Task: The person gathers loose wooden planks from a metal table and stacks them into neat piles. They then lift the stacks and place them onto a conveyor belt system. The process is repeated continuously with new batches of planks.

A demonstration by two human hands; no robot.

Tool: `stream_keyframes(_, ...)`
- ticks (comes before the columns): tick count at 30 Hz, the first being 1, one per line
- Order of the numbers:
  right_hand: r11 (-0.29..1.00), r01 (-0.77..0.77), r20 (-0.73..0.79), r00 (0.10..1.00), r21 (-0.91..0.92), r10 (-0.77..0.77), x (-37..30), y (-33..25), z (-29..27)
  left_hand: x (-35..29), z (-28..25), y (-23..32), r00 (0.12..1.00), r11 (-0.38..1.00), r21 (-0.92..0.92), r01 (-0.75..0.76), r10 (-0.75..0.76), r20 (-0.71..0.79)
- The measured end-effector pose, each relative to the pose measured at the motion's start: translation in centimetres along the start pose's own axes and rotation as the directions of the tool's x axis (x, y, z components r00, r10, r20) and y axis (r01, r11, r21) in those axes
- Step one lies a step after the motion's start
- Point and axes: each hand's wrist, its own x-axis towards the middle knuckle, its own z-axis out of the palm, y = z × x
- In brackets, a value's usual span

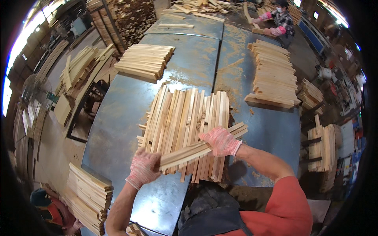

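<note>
Both my hands wear pink and white knit gloves and grip a small bundle of wooden strips (185, 153) held slantwise. My left hand (145, 165) is closed round its lower left end. Toward the upper right end, my right hand (221, 141) wraps over the strips with its thumb pointing left. Under the bundle lies a wide pile of pale wooden strips (177, 114), set lengthwise away from me with uneven ends. Part of that pile is hidden by the bundle and my right hand.
The pile rests on a blue-grey metal table (114, 129) with sawdust. More strip stacks stand far left (143, 61), right (273, 74) and near left (87, 196). A co-worker (281, 19) handles wood at the far right; another person (55, 208) is at lower left.
</note>
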Motion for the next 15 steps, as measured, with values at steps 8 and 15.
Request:
stream_keyframes(8, 0.897, -0.442, -0.036, 0.896, 0.012, 0.442, 10.4, 7.3, -3.5, -7.4, 7.2, -0.9, 0.643, 0.602, -0.721, 0.343, -0.710, -0.288)
stream_keyframes(15, 0.948, -0.262, -0.396, 0.863, 0.182, 0.315, 16.9, 10.7, 0.1, -23.8, 22.2, 7.0, 0.362, -0.159, -0.917, 0.365, -0.884, 0.297)
